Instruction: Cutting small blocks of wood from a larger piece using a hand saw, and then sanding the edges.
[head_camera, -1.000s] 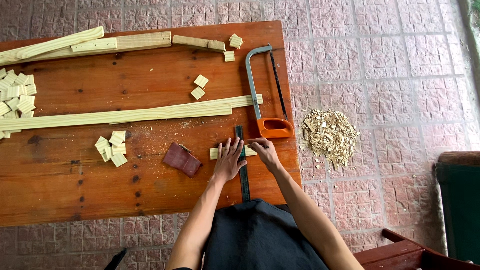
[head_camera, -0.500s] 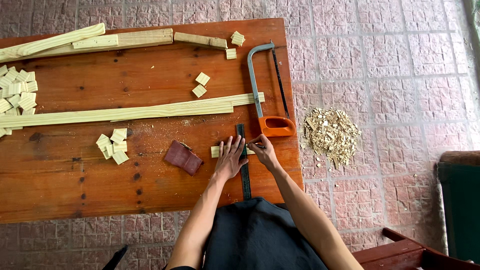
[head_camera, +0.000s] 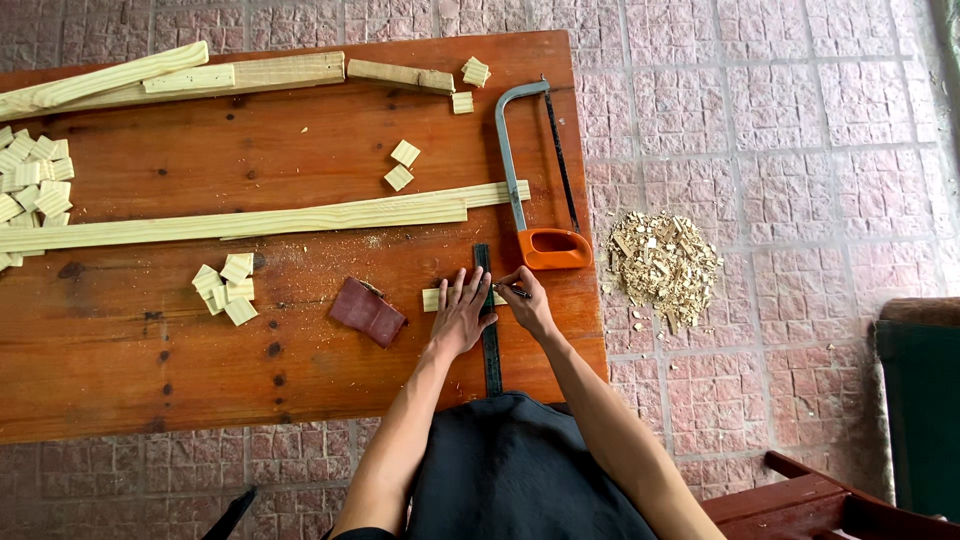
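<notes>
Hands unmoved, left hand (head_camera: 462, 312) flat pinning ruler (head_camera: 489, 335), right hand (head_camera: 527, 303) gripping pencil (head_camera: 514, 291) near table edge (head_camera: 596, 330).

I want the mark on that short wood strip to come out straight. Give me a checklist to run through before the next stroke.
1. Left hand flat on dark ruler: ok.
2. Ruler lies across short wood strip: ok.
3. Right hand holds pencil at the ruler's edge: ok.
4. Ruler square to strip: cannot tell.
5. Hacksaw clear of hands: ok.
6. Pencil tip sharp: cannot tell.
</notes>
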